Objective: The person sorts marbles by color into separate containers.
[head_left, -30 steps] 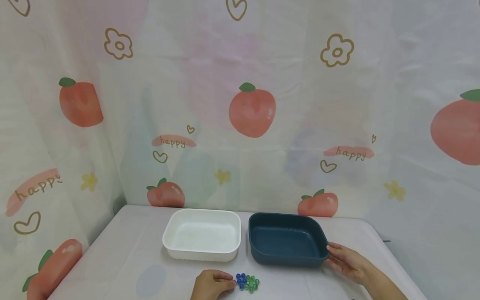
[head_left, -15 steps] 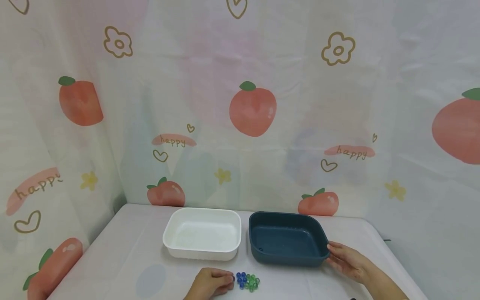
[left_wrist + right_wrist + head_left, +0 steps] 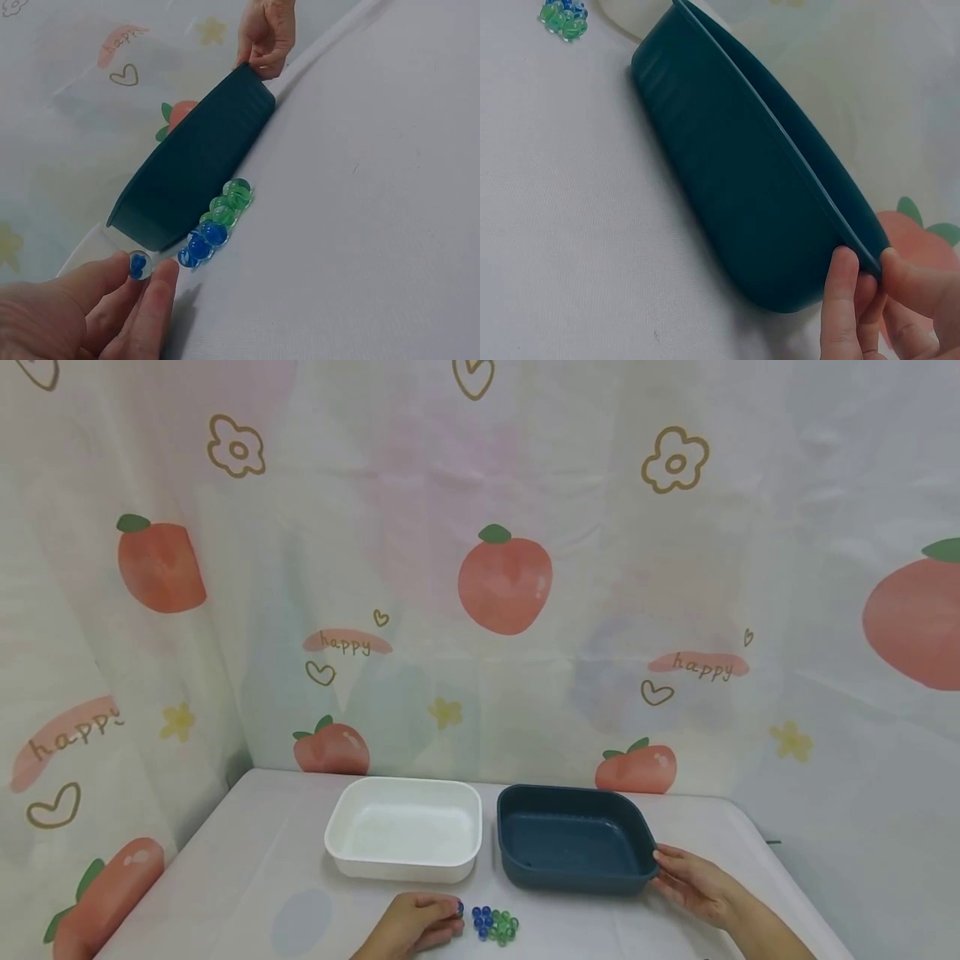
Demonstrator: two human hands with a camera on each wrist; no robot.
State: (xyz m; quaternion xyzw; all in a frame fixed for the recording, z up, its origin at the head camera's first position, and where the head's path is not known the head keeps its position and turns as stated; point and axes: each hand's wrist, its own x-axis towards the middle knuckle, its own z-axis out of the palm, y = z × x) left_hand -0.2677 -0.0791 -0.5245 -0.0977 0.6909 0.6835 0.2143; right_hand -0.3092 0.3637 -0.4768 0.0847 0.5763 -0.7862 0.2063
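Observation:
My left hand [image 3: 420,920] pinches a clear marble with a blue swirl [image 3: 139,265] between thumb and fingers, held just above the table. Right beside it, apart from the fingers, a tight cluster of blue marbles [image 3: 482,922] and green marbles [image 3: 504,928] lies on the cloth. My right hand [image 3: 697,885] grips the right end of a dark blue basin [image 3: 577,881]; in the right wrist view, its thumb and fingers pinch the rim. The basin stands upright on the table. A small dark spot shows on its floor; what it is, I cannot tell.
A white basin [image 3: 405,870] stands left of the dark blue one, with a narrow gap between them. Both sit towards the back of the table, on a white cloth [image 3: 240,868]. Behind hangs a patterned curtain [image 3: 420,710] printed with peaches.
My left hand has drawn a little left, away from the cluster, with the blue-swirled marble now plain in its fingertips. My right hand has stayed on the dark blue basin's rim.

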